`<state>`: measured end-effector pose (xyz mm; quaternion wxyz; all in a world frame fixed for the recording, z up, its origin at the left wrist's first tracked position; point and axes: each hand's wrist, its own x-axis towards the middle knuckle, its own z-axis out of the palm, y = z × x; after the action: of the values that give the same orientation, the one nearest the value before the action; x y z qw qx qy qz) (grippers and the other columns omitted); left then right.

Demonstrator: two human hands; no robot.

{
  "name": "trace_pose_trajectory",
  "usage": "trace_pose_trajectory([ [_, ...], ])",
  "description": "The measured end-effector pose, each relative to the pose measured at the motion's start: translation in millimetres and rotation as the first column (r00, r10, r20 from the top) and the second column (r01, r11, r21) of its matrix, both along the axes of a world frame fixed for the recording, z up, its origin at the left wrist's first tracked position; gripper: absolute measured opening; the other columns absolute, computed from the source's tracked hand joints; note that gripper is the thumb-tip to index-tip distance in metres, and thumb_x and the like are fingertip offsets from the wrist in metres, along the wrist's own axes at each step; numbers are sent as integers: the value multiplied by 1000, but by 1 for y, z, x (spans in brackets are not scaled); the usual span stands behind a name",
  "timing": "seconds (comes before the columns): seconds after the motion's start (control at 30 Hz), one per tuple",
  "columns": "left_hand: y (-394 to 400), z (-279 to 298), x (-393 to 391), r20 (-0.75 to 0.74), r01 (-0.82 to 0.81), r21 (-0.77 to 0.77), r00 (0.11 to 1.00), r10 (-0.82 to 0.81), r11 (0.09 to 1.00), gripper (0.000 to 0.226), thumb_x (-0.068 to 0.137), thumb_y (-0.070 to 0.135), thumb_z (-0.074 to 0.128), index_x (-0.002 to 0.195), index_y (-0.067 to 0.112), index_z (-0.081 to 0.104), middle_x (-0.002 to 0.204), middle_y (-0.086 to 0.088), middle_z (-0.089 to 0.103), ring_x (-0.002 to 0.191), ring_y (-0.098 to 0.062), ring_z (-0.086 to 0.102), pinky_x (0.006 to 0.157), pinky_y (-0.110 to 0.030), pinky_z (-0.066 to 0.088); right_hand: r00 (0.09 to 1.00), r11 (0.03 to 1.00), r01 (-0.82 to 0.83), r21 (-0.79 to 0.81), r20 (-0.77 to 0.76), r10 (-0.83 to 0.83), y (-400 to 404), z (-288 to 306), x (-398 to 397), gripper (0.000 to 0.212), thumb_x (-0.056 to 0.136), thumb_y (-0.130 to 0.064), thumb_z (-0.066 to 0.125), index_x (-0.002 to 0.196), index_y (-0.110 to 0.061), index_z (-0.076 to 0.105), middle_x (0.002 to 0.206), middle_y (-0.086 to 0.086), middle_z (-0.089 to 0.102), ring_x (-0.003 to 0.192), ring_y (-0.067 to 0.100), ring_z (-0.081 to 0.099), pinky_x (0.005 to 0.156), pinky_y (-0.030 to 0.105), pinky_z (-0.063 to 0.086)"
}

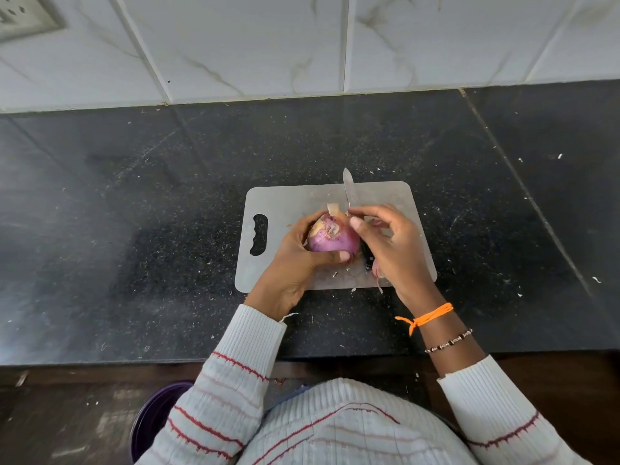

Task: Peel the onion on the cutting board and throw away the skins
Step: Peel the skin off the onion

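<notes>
Left hand [298, 260] cups the red onion [332, 235] from the left and below, fingers curled round it, thumb tip pressed on its near side. Right hand [389, 243] is partly closed: thumb and forefinger pinch a strip of dry skin [333, 209] at the onion's far top edge, with the paring knife [349, 191] gripped in the same hand.

Onion sits over the middle of the grey cutting board [288, 203], held just above or on it; contact cannot be told. Its cut end faces up toward the camera, so its axis runs roughly vertical, tilted slightly to the left. Surface is glossy pink-purple where skin is gone; a tan papery patch clings at the upper left.

Loose pink skin scraps [377, 271] lie on the board's near right edge, under the right wrist.

Knife blade points away, toward the tiled wall [251, 45], tip past the board's far edge over the black countertop [134, 196].
</notes>
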<state>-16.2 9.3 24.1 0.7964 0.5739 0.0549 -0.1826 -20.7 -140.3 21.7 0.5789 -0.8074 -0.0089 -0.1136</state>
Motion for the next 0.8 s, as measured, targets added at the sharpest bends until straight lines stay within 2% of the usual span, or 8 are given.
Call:
trace_pose_trajectory([
  [0.07,0,-1,-1,10,12,41,1000,-12,999,81,50,-9,76,125,8,50,121,-11,56,109,-26,58,94,-45,50,998,997,-55,-62,16,57,4,0,-1,25,84,-21,68,109,-22,65,103,-5,59,95,-3,55,80,10,44],
  [0.13,-1,-2,-1,16,32,63,999,-33,997,76,57,-15,75,125,7,50,120,-11,57,111,-27,59,93,-46,50,997,992,-70,-103,26,73,8,0,-1,27,80,-19,72,107,-19,66,103,-1,55,92,0,54,77,8,42],
  [0.27,-3,-2,-3,-35,30,64,999,-28,998,80,52,2,80,126,7,49,124,-16,56,111,-30,59,95,-47,49,998,999,9,-51,61,-6,7,0,-2,7,81,-9,68,87,-14,66,92,2,61,87,8,60,77,20,49],
  [0.4,-2,-1,-3,-78,10,82,997,-4,997,79,54,6,80,125,9,47,119,-11,56,110,-30,59,94,-47,49,998,993,61,101,-11,-60,1,3,-3,7,86,-8,64,89,-14,65,88,-3,67,84,8,64,74,27,55],
  [0.5,-3,0,-3,-65,11,107,998,-4,994,71,60,3,79,123,11,47,117,-9,56,108,-28,60,92,-45,51,1000,999,25,41,-17,-25,0,2,-3,16,83,-8,66,98,-15,67,95,0,68,91,8,64,81,29,55],
  [0.6,-3,2,-3,-82,-2,95,997,10,995,78,52,13,80,123,11,48,122,-14,54,108,-31,60,90,-46,52,1000,999,-27,-23,-5,27,0,1,-2,23,79,-9,71,99,-19,68,99,-1,66,96,10,63,84,28,54],
  [0.73,-2,0,-4,-123,-16,93,992,28,996,71,60,11,79,124,9,48,121,-15,54,101,-28,64,84,-41,56,1000,997,-22,-80,6,22,2,-2,-1,10,81,-6,68,87,-14,69,91,-1,63,90,12,63,80,19,51],
  [0.8,-2,-1,-4,-152,-41,69,987,51,997,60,72,4,73,125,8,46,121,-15,55,95,-24,65,77,-34,58,1000,999,7,-41,-24,-8,1,-3,-1,6,85,-5,64,88,-10,65,91,2,66,88,15,64,79,22,52],
])
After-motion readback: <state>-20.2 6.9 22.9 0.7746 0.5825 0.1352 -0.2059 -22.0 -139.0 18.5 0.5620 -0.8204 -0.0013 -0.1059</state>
